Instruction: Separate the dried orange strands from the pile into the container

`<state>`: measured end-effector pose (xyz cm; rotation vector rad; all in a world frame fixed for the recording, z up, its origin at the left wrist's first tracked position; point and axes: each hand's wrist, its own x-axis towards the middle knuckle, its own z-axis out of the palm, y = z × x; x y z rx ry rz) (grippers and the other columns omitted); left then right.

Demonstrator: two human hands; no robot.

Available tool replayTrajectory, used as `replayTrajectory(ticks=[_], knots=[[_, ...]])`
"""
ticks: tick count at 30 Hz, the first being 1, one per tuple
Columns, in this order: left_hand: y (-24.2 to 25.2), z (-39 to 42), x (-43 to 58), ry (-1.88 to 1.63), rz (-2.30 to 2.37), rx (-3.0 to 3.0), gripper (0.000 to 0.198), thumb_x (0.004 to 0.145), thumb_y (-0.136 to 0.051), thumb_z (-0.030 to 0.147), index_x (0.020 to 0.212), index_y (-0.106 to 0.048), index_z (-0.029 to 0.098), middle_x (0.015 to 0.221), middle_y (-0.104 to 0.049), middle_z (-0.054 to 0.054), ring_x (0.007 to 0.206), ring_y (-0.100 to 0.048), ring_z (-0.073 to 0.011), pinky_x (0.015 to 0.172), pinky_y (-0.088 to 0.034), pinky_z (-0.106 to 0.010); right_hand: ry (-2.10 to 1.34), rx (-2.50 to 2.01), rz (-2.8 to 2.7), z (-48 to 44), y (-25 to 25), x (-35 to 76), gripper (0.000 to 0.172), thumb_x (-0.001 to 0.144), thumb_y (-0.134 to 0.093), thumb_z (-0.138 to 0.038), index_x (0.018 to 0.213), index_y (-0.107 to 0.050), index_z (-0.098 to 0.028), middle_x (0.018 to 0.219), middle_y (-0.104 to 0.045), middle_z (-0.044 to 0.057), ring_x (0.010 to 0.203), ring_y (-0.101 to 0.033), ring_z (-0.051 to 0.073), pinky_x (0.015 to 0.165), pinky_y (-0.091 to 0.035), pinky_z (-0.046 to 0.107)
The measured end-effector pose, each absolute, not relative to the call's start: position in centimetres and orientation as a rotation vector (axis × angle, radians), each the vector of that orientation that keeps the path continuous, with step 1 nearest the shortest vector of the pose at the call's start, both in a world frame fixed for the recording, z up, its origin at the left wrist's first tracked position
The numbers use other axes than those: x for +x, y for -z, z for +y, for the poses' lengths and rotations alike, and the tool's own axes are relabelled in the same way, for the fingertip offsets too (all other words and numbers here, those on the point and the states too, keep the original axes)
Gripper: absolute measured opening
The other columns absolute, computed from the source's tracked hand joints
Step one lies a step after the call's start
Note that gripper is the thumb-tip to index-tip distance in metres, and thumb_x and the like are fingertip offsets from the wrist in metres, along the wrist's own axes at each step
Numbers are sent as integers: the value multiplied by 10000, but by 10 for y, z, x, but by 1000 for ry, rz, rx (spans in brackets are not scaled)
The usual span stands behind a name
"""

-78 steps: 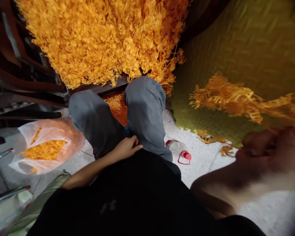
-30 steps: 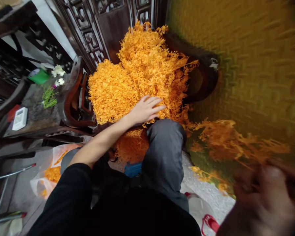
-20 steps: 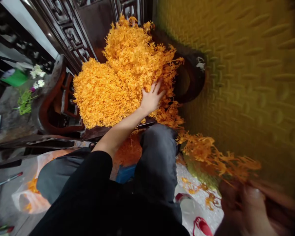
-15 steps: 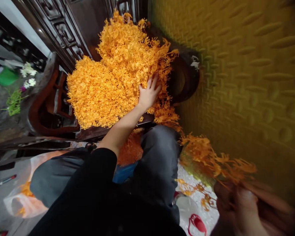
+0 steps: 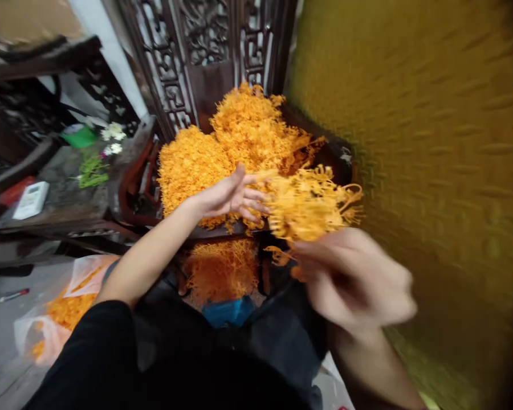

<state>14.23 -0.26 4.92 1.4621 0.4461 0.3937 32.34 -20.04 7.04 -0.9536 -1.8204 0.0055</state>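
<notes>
A big heap of orange, curly, flower-like strands (image 5: 196, 162) fills the seat of a dark carved wooden chair (image 5: 211, 80). Just in front of it, my right hand (image 5: 354, 279) is closed on a loose bunch of the same orange strands (image 5: 310, 205), which fans out from the fingers. My left hand (image 5: 235, 196) reaches in from the left with fingers spread, holding nothing. Its fingertips come up to the bunch's left side; whether they touch it I cannot tell. Motion blurs the right hand and the bunch.
Below the seat are more orange strands (image 5: 222, 267) and something blue (image 5: 228, 312). A plastic bag (image 5: 38, 336) with orange pieces lies at lower left. White flowers (image 5: 113, 134), green stems (image 5: 93, 171) and a white device (image 5: 32, 199) rest on the left seat. A yellow textured sheet (image 5: 431, 142) borders the right.
My right hand has risen from the lower right, carrying the orange bunch before the chair. My left hand has come off the heap toward that bunch. The view has shifted too.
</notes>
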Motion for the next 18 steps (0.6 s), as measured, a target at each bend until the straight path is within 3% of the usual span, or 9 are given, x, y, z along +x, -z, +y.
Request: replayTrajectory(ticks=[2,3,6,9,12,15,17,18], knots=[[-55,-20,110,-548,453,1168,882,844,-541,834,1485,-541,228,1266,-746,-172,1165,-721,-359,903,-607,-468,-5,-803,-2071,-170,-65,293,234,963,-559,-93,1114,-693,-212,741,-599,-9,608,-518,124,553,-366,290],[-56,-26,98,-636,472,1074,880,824,-609,805,1490,-528,237,1265,-747,-165,1143,-731,-358,877,-614,-463,-25,-754,-2219,-157,-60,276,202,990,-521,-120,1052,-694,-203,733,-589,-12,597,-502,122,549,-352,296],[-54,-33,64,-869,601,985,806,742,-866,522,1438,-566,249,1197,-771,-124,997,-770,-294,807,-622,-389,-67,-692,-2589,-133,-41,234,222,1019,-468,-160,957,-677,-195,809,-621,4,628,-502,135,578,-345,316],[-50,-32,33,-1021,750,976,649,659,-925,252,1258,-682,202,1087,-784,-81,823,-755,-187,709,-602,-281,-170,-653,-2745,-127,-31,216,131,1011,-563,-242,1043,-681,-193,957,-663,43,798,-580,178,713,-426,324],[-47,-32,7,-1179,783,893,483,672,-881,196,1128,-720,189,1051,-774,-53,718,-704,-129,631,-572,-243,-384,-641,-2697,-120,-37,220,296,1002,-638,-426,1188,-676,-199,1064,-677,84,976,-627,233,862,-489,372],[-48,-36,-10,-1299,762,780,407,722,-810,196,1117,-714,219,1046,-756,-34,675,-675,-116,579,-531,-229,-448,-889,-2397,-96,-45,227,305,1032,-571,-465,966,-682,-188,958,-664,92,929,-648,238,863,-528,405],[-48,-39,-14,-1337,738,703,360,760,-756,203,1115,-708,236,989,-734,-19,677,-667,-113,565,-505,-212,-417,-1044,-2162,-71,-43,227,330,966,-658,-511,1022,-668,-186,1098,-651,142,1079,-642,297,967,-532,487],[-49,-41,-14,-1347,719,666,341,772,-733,197,1109,-704,240,956,-719,-11,685,-664,-109,569,-499,-204,-446,-1069,-2103,-58,-38,226,474,889,-741,-552,1169,-648,-180,1257,-613,182,1224,-597,347,1054,-501,545]])
